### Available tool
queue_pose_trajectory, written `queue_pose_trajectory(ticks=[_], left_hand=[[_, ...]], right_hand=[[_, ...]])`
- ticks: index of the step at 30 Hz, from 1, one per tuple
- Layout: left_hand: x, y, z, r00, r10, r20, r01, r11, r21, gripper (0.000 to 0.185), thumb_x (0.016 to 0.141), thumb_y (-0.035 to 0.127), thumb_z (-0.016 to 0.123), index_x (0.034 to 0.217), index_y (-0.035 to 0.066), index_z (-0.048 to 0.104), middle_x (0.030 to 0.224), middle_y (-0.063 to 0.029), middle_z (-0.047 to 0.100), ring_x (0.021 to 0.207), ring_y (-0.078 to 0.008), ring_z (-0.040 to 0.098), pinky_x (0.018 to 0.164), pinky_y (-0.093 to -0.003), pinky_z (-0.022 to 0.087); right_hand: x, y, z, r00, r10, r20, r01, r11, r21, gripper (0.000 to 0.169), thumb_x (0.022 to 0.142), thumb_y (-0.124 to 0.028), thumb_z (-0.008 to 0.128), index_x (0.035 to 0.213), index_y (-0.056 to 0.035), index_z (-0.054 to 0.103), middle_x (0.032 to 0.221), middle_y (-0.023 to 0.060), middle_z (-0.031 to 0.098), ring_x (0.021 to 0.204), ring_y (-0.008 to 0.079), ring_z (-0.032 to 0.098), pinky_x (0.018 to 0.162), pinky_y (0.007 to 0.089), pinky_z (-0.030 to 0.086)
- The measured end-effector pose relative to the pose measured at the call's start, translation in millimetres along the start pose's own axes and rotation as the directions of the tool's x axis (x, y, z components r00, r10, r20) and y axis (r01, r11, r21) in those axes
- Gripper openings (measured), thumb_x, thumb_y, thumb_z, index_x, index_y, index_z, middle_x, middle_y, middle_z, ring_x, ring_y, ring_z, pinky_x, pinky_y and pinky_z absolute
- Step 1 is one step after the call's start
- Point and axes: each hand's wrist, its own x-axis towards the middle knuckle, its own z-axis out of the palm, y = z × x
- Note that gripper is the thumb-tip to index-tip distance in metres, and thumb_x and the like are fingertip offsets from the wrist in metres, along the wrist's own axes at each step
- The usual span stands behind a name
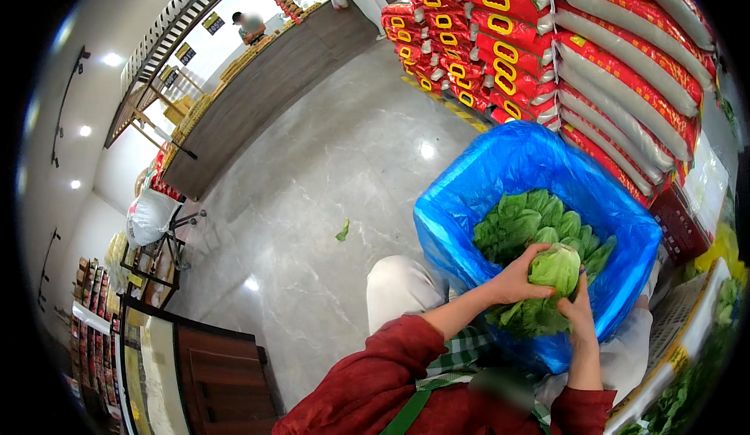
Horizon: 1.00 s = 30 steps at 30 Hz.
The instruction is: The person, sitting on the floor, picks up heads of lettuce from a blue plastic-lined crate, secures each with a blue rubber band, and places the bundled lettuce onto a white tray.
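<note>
Between both hands I hold a head of green lettuce [554, 272], its pale, tight part up and its looser dark leaves hanging toward me. My left hand [518, 280] wraps its left side, thumb across the front. On the right side, my right hand [579, 312] presses with the thumb near the lower leaves; its other fingers are partly hidden behind the head. Under the hands stands a bin lined with a blue plastic bag [451, 212], between my knees. More lettuce [530, 218] lies inside it, leaves overlapping, partly covered by my hands.
Stacked red-and-white sacks [621, 77] rise just beyond the bin. To the right is a white crate [685, 324] beside leafy greens [682, 394]. A torn leaf [343, 230] lies on the grey floor [304, 201]. A person [252, 29] stands behind the long counter [275, 83]; another stands near its far end.
</note>
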Motion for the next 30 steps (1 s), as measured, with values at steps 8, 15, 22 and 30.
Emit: queue_pose_trajectory(ticks=[8,15,22,30], left_hand=[[5.2,-32.8,14.2,1.0,-0.018,-0.015,0.016,0.99,-0.143,0.091,0.086,0.032,0.069,0.152,0.01,0.01,0.147,-0.0148,0.031,0.128,-0.0247,0.04,0.103,-0.0382,0.038],[18.1,-42.7,-1.6,0.985,-0.124,0.118,0.159,0.92,-0.357,0.086,0.087,0.048,0.064,0.148,0.005,0.021,0.135,-0.0102,0.047,0.121,-0.0184,0.046,0.1,-0.0356,0.039],[-10.4,-31.8,16.3,0.999,-0.035,0.02,0.038,0.972,-0.234,0.105,0.07,0.027,0.083,0.148,0.005,0.015,0.14,-0.013,0.037,0.129,-0.0219,0.037,0.106,-0.0367,0.032],[-8.4,-23.9,12.7,0.993,0.057,-0.099,-0.094,0.898,-0.43,0.114,0.063,0.025,0.088,0.148,0.004,0.016,0.14,-0.0115,0.038,0.129,-0.0229,0.037,0.108,-0.0375,0.032]], right_hand=[[11.9,23.9,-10.0,0.999,0.012,-0.03,-0.01,0.999,0.041,0.097,0.061,-0.011,0.086,0.141,-0.0041,0.033,0.124,0.0102,0.055,0.11,0.0216,0.057,0.09,0.0341,0.049],[17.2,9.3,-14.2,1.0,0.018,0.007,-0.019,0.968,0.248,0.095,0.059,-0.027,0.088,0.136,0.0001,0.039,0.12,0.0117,0.058,0.108,0.0228,0.059,0.09,0.0343,0.048],[21.9,17.5,-8.1,0.989,-0.138,0.045,0.14,0.989,-0.047,0.099,0.055,-0.027,0.089,0.137,-0.0027,0.038,0.123,0.0097,0.055,0.112,0.0223,0.056,0.094,0.0343,0.046],[29.4,-17.0,22.4,0.979,-0.201,0.034,0.204,0.973,-0.111,0.102,0.059,-0.016,0.082,0.143,-0.0002,0.028,0.131,0.0135,0.05,0.119,0.0251,0.052,0.099,0.0363,0.044]])
